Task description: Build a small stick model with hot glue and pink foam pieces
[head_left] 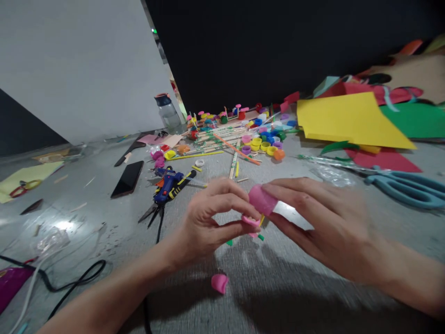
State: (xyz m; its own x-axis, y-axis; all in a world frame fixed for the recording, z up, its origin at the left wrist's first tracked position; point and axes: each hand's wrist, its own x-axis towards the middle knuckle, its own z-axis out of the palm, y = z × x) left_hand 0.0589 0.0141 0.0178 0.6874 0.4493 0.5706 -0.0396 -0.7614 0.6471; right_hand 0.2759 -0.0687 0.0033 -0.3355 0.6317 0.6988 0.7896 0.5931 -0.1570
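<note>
My left hand [215, 211] pinches a small pink piece [251, 221] between thumb and fingers, just above the table. A larger curved pink piece [262, 200] sits between the thumb and fingertips of my right hand [323, 222], which is partly blurred. The two pieces are close together, and fingers cover part of each; whether they touch I cannot tell. Bits of green [260, 237] and yellow [262, 219] show just below. Another curved pink piece [219, 283] lies on the grey table [194, 297] in front of me.
Left of centre lie a blue glue gun [168, 185], pliers [153, 212] and a phone [127, 179]. Colored bottle caps [264, 146] and wooden sticks [222, 134] are heaped behind. Blue scissors [410, 188] and yellow paper [351, 120] lie right. A bottle [168, 113] stands behind; black cable [79, 280] runs left.
</note>
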